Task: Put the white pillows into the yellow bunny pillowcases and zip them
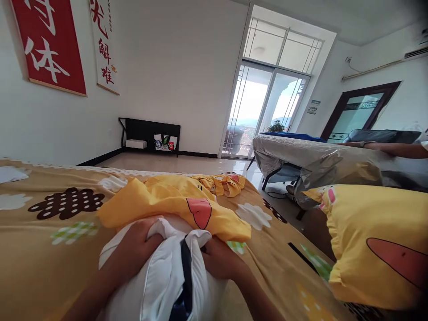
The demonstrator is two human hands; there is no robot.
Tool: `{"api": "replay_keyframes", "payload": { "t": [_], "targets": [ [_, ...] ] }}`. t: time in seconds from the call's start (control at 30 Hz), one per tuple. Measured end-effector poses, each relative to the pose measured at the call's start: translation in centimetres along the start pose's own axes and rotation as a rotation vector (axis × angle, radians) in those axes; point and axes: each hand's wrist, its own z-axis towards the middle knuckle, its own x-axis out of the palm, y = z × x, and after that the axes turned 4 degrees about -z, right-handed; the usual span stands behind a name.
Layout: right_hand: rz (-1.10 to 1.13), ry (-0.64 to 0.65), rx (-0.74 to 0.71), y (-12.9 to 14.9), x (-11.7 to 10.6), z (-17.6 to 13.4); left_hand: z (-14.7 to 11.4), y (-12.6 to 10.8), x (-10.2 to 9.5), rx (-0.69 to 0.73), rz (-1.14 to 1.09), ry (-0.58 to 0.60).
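Observation:
A white pillow with dark piping-like fabric showing down its middle lies bunched close to me. My left hand is closed on the pillow's upper left edge, thumb over the white cloth. On the other side, my right hand grips the pillow's upper right edge, its fingers partly hidden. Just beyond both hands, a yellow pillowcase with a red-orange printed patch lies rumpled, overlapping the far end of the pillow. Its ruffled part spreads farther back on the patterned bedding.
A plump yellow pillow with a ruffled edge stands at the right. Behind it, another person's arm reaches over a plastic-covered table. A black strip lies on the bedding. A low black bench stands by the far wall.

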Motion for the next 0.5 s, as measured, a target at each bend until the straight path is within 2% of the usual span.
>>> {"api": "replay_keyframes", "payload": {
  "t": [0.1,0.2,0.27,0.33,0.37,0.4,0.5],
  "targets": [
    [-0.109,0.060,0.123,0.5,0.7,0.1,1.3,2.0,2.5,-0.028,0.074,0.009],
    [-0.171,0.043,0.098,0.7,1.1,0.2,0.5,3.2,2.8,-0.074,0.035,-0.053],
    [-0.228,0.005,0.084,0.8,1.3,0.1,-1.2,2.9,2.3,0.002,-0.009,-0.231],
    [-0.286,-0.033,0.082,0.9,1.4,-0.4,-3.0,1.8,1.8,0.160,-0.078,-0.420],
    [-0.307,-0.043,0.078,0.9,1.4,-0.7,-3.7,1.1,1.7,0.219,-0.110,-0.455],
    [-0.325,-0.045,0.072,1.0,1.3,-0.9,-4.0,0.3,1.7,0.250,-0.127,-0.426],
    [-0.356,-0.039,0.042,1.0,0.7,-1.3,-3.3,-1.8,2.3,0.180,-0.046,-0.176]
  ]
}}
